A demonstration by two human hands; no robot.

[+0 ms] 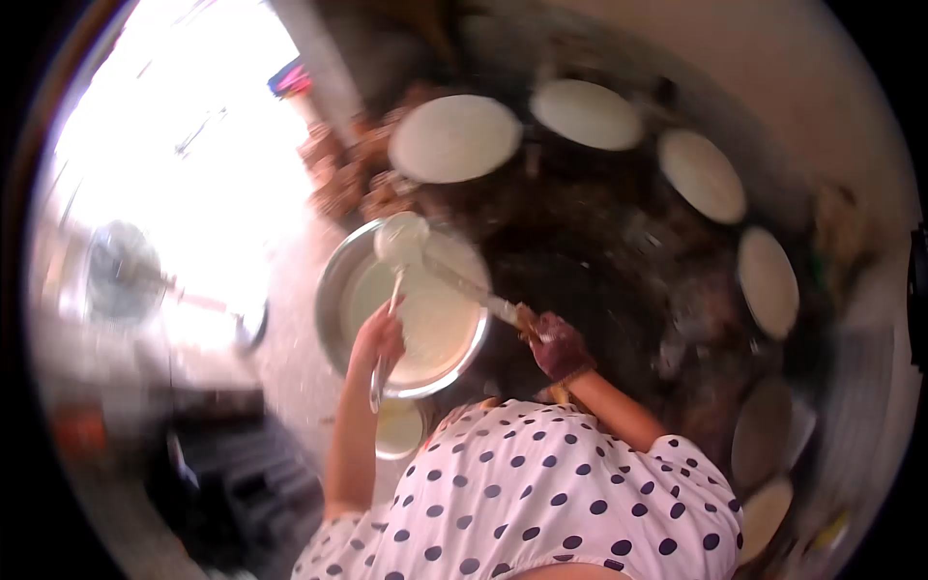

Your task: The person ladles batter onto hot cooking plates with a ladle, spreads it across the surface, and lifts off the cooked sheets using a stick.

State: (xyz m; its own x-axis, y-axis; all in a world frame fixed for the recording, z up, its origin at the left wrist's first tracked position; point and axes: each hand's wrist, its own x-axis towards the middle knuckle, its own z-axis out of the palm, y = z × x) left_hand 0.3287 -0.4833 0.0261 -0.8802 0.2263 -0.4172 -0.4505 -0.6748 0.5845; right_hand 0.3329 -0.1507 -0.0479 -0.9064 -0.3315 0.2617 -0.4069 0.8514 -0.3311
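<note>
My left hand (pixel 379 338) is wrapped round the thin handle of a ladle (pixel 401 239), whose bowl is coated in white liquid. The ladle is held over the far side of a wide metal basin (pixel 332 333) containing thick white liquid (pixel 425 324). My right hand (pixel 561 348), in a dark reddish glove, grips a long flat stick (pixel 474 290) smeared with white. The stick slants across the basin's right side, its far end near the ladle's bowl; whether the two touch I cannot tell.
Round pale discs, such as this one (pixel 456 138) and this one (pixel 768 282), curve around a dark sooty area (pixel 619 271). A small bowl (pixel 398 430) of pale liquid sits below the basin. Brown lumpy pieces (pixel 338 179) lie beyond it. A black crate-like object (pixel 246 474) stands lower left.
</note>
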